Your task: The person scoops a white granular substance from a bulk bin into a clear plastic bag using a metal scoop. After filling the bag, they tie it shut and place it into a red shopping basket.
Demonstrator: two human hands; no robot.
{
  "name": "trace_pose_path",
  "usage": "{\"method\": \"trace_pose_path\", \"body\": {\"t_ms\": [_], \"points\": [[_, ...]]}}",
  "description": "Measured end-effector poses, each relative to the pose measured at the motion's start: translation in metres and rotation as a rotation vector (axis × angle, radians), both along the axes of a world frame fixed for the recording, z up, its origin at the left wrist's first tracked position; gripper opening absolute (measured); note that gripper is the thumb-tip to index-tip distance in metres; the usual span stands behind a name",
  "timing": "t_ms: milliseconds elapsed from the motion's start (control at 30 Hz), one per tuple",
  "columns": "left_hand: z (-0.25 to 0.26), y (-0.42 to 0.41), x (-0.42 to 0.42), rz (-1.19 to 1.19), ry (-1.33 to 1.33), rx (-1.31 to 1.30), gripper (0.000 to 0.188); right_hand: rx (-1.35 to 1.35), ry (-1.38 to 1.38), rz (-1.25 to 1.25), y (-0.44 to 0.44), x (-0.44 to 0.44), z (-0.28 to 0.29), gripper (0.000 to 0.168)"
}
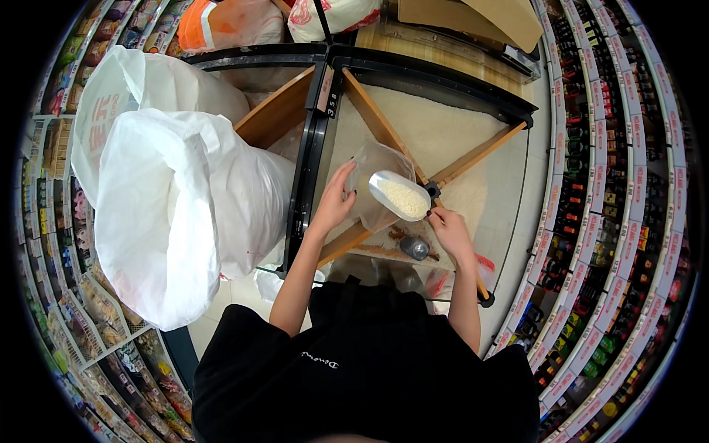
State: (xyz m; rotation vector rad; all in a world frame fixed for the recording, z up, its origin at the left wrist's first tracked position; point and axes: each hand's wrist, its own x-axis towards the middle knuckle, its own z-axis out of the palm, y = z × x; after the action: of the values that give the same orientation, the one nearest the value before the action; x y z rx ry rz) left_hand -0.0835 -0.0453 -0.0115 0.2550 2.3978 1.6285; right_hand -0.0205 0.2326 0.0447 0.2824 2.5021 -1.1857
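Observation:
My right hand [450, 231] grips the handle of a metal scoop [382, 188] heaped with white rice grains [407, 199]. The scoop is tilted a little and lies over a clear plastic bag [368, 158]. With its fingers at the bag's left edge, my left hand [335, 196] holds the bag up. Both hands are above a divided bin whose wooden dividers [382, 119] meet at a black hub [433, 189]. White rice [443, 119] fills the far compartment. A second metal scoop [414, 247] rests in the near compartment, among some brown grains.
Large white woven sacks [243, 183] stand against the bin's left side. Black frame bars [303, 188] edge the bin, and a price tag [325, 88] sits at its corner. Cardboard [471, 22] lies beyond. Stocked shelves [604, 194] curve along the right; more shelves [50, 221] stand left.

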Motion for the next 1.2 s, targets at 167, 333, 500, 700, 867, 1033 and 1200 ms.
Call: {"method": "trace_pose_path", "body": {"t_ms": [167,333,500,700,867,1033,1200], "points": [[0.012,-0.001,0.002,-0.042,-0.076,0.014,0.065,0.228,-0.104,0.135,-0.026,-0.009,0.008,0.028],[0.015,-0.002,0.003,-0.037,-0.111,0.044,0.066,0.344,-0.106,0.190,-0.030,-0.012,0.002,0.031],[0.012,0.000,0.004,-0.039,-0.151,0.086,0.067,0.391,-0.130,0.158,-0.024,-0.016,0.016,0.028],[0.011,0.009,0.006,-0.030,-0.212,0.197,0.069,0.298,0.028,0.065,0.022,-0.030,0.037,0.023],[0.002,0.011,0.006,0.003,-0.205,0.194,0.069,0.398,0.156,-0.062,0.060,-0.065,0.027,0.026],[0.002,0.009,0.007,0.044,-0.223,0.142,0.064,0.647,0.051,-0.016,0.055,-0.111,-0.017,0.028],[-0.008,-0.001,0.011,0.077,-0.231,0.138,0.063,0.666,-0.035,0.044,0.026,-0.165,-0.074,0.030]]}}
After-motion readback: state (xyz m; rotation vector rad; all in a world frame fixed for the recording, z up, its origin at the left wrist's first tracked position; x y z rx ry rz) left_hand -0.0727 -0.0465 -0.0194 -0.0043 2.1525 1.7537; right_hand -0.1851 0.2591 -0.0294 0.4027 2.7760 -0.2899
